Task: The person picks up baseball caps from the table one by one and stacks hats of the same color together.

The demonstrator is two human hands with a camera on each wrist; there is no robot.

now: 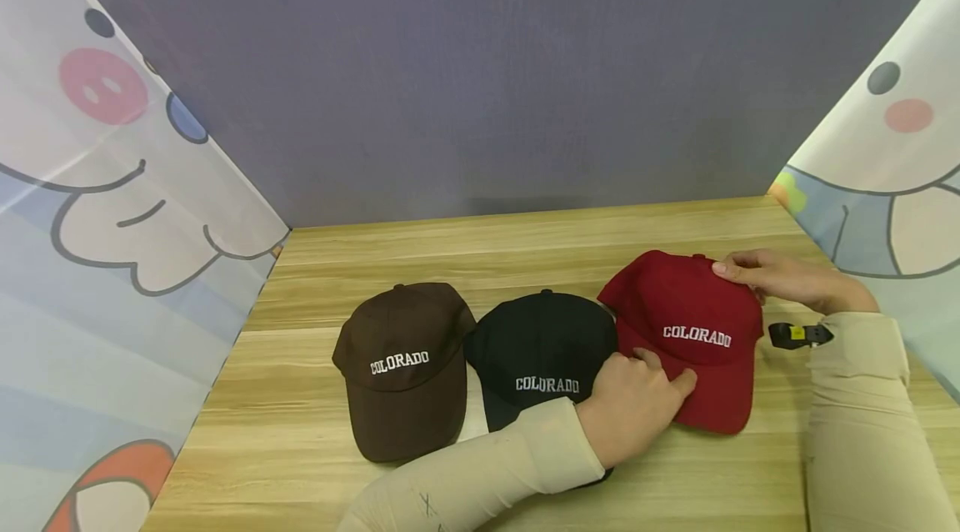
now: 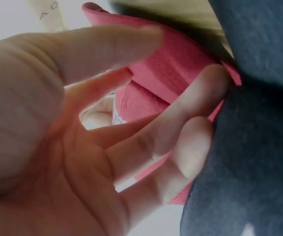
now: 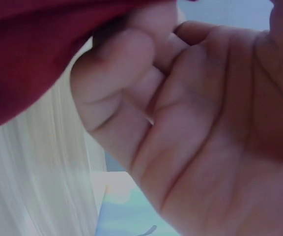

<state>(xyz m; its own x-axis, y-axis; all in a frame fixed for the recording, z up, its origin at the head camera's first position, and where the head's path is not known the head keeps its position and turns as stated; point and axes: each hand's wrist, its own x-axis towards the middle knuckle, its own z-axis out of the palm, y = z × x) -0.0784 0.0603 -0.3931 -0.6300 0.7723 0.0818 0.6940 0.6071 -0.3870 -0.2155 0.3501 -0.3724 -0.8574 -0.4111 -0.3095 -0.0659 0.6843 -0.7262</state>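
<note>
A red cap with COLORADO in white lies at the right, brim toward me. My right hand grips the right side of its crown, thumb on top, with curled fingers at the cloth's edge in the right wrist view. Over the left part of the red brim is my left hand, its thumb and fingers apart in the left wrist view, fingertips right at the red cloth. A black cap, also marked COLORADO, sits left of the red one, partly hidden under my left forearm.
A brown cap with the same lettering lies left of the black cap, its brim toward me. The wooden tabletop meets a grey panel at the back. Cartoon-printed sheets stand along both sides.
</note>
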